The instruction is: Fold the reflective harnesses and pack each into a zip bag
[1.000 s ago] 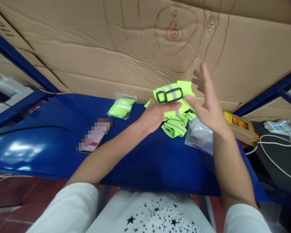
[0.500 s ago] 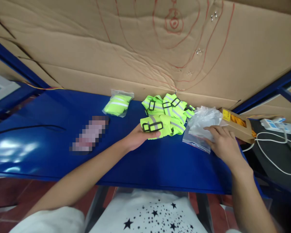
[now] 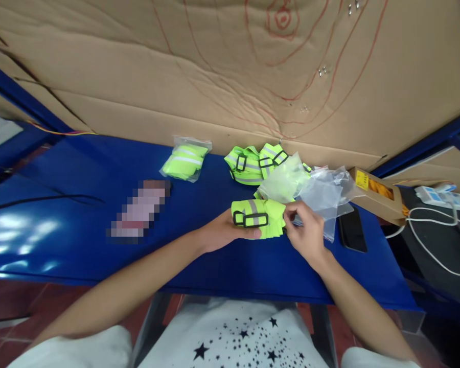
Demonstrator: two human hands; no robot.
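Cable (image 3: 42, 201), black, runs in from the far L edge over the blue table (image 3: 214, 271). Next along, a phone-shaped slab (image 3: 140, 212) lies at a slant, pixelated so no reading it. Up behind that, nr the cardboard wall (image 3: 138, 76) w/ red marker lines, there's a sealed-looking clear bag (image 3: 186, 161) w/ folded neon stuff inside.

Then the L hand (image 3: 222, 230): it's closed round the L end of a neon bundle (image 3: 256, 220), thumb along the lower front, other fingers mostly hidden behind. Bundle = yellow-green fabric, grey stripe, blk buckles facing up, held over the middle of the table, near the front edge. Behind it, a messy strap pile (image 3: 249, 166), same neon + blk buckles, up by the cardboard, w/ a loose plastic bag (image 3: 283, 179) over its R part.

R hand (image 3: 306, 232) is at the bundle's R end, thumb + fingers bent in nearly together. Can't tell if they're pinching fabric, plastic or nothing tbh.

Further R: more clear bags (image 3: 324, 197) spread out, a dark phone (image 3: 352, 230) just beside them, an open-windowed box (image 3: 379, 194) w/ orange stuff, yellow label, then a white cord (image 3: 437, 260) looping on a dark surface.
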